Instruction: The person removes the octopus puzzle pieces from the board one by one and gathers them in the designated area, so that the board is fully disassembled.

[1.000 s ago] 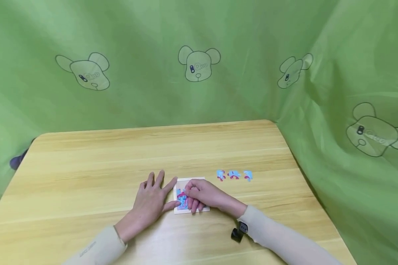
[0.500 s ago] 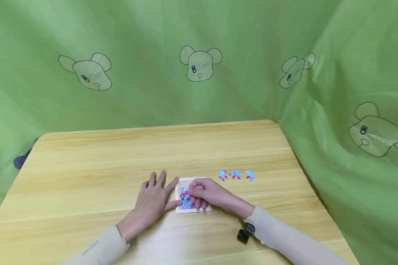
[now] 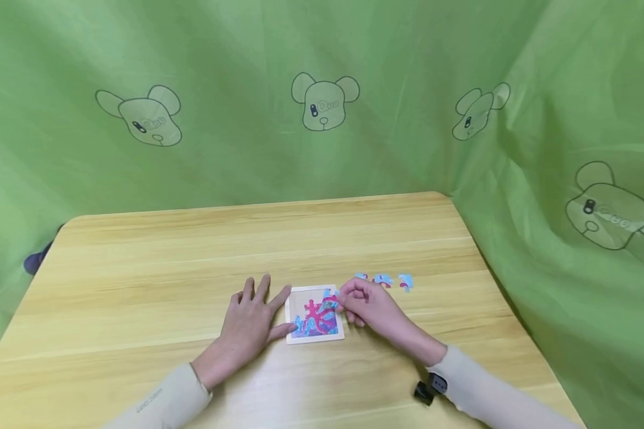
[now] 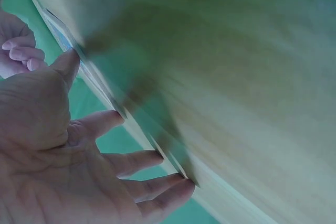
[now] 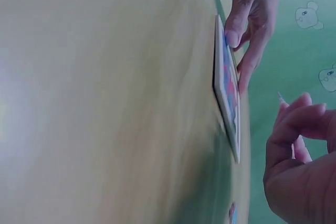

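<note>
A square jigsaw puzzle in a pale wooden tray (image 3: 315,341) lies on the table, its lower part filled with pink, blue and purple pieces. Bare wood shows at the tray's upper left. My left hand (image 3: 247,325) rests spread along the left side, thumb on the lower left rim and index finger at the upper left corner. Over the right rim, my right hand (image 3: 372,307) pinches a small puzzle piece (image 5: 281,98) between thumb and fingertips, mostly covered by them. The right wrist view shows that hand raised above the tabletop, apart from the tray.
Three loose light-blue and pink puzzle pieces lie right of the tray, among them a middle piece (image 3: 383,280) and a right piece (image 3: 405,282); the leftmost is partly behind my right hand. Green curtains (image 3: 225,149) hang behind and beside the wooden table (image 3: 193,250).
My right hand has moved right, carrying the pinched piece from the tray's left-middle to its right side, uncovering the assembled picture. My left hand stays at the tray's left side.
</note>
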A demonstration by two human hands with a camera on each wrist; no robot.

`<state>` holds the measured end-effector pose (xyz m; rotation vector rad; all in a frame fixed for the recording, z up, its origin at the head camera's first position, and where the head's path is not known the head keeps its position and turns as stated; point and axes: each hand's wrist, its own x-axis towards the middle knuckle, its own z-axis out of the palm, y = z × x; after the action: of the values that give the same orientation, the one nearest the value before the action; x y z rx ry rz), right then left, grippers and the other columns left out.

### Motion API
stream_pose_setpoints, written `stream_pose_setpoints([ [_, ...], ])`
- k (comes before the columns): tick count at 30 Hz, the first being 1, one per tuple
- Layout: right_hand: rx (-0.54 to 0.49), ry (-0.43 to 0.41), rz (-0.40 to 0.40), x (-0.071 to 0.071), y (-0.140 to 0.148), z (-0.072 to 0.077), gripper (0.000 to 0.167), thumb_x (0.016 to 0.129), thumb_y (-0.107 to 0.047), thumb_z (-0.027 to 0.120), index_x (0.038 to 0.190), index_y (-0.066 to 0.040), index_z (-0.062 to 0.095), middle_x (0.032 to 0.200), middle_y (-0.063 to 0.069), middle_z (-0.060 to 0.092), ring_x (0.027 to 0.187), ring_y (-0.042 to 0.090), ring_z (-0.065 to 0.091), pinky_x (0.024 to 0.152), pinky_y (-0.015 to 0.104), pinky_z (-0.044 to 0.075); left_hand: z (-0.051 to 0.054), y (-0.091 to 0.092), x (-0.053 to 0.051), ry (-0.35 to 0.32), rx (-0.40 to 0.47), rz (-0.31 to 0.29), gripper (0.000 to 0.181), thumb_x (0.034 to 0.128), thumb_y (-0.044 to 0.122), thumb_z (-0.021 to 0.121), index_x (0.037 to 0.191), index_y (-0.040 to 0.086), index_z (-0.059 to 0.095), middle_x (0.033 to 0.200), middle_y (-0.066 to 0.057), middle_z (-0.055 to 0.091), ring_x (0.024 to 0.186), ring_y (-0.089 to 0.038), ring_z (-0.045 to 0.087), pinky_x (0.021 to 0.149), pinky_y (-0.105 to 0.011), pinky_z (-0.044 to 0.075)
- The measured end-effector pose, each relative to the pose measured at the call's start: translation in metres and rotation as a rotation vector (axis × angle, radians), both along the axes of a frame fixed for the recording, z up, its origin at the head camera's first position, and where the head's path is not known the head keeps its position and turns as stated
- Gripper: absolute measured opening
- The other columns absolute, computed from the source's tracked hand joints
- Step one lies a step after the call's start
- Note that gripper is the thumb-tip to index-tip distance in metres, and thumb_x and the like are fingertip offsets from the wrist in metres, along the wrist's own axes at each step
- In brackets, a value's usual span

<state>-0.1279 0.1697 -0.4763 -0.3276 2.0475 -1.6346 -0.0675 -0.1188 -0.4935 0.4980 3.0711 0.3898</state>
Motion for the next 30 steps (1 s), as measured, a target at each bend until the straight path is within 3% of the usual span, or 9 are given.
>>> stream_pose_setpoints([
  [6,0.064,0.018,-0.052,0.003,0.020,-0.001,0.023,0.109,-0.017,0.071,0.115,0.005,0.069,0.096,0.026,0.073,0.067,0.015,0.060,0.058,0.022,0.051,0.001,-0.001,0.000,0.001,-0.003,0.000,0.076,0.0998,0.060,0.072,0.161,0.017,0.058,0.160,-0.034,0.046,0.141,-0.063,0.045,0.102,-0.067,0.050],
  [14,0.105,-0.035,-0.103,0.004,0.039,-0.001,0.026,0.107,-0.015,0.071,0.122,0.007,0.069,0.100,0.018,0.076,0.074,0.015,0.063,0.062,0.022,0.053,0.000,0.000,0.000,0.012,-0.003,-0.010,0.076,0.1001,0.060,0.071,0.160,0.016,0.058,0.160,-0.035,0.046,0.140,-0.063,0.045,0.101,-0.067,0.051],
  [30,0.214,-0.088,-0.079,-0.013,0.064,-0.008,0.019,0.107,-0.010,0.069,0.113,0.008,0.071,0.085,0.012,0.075,0.063,0.013,0.065,0.052,0.020,0.051,0.000,0.001,0.001,0.016,-0.010,-0.006,0.076,0.1003,0.060,0.071,0.161,0.017,0.057,0.159,-0.034,0.047,0.141,-0.063,0.045,0.102,-0.067,0.051],
])
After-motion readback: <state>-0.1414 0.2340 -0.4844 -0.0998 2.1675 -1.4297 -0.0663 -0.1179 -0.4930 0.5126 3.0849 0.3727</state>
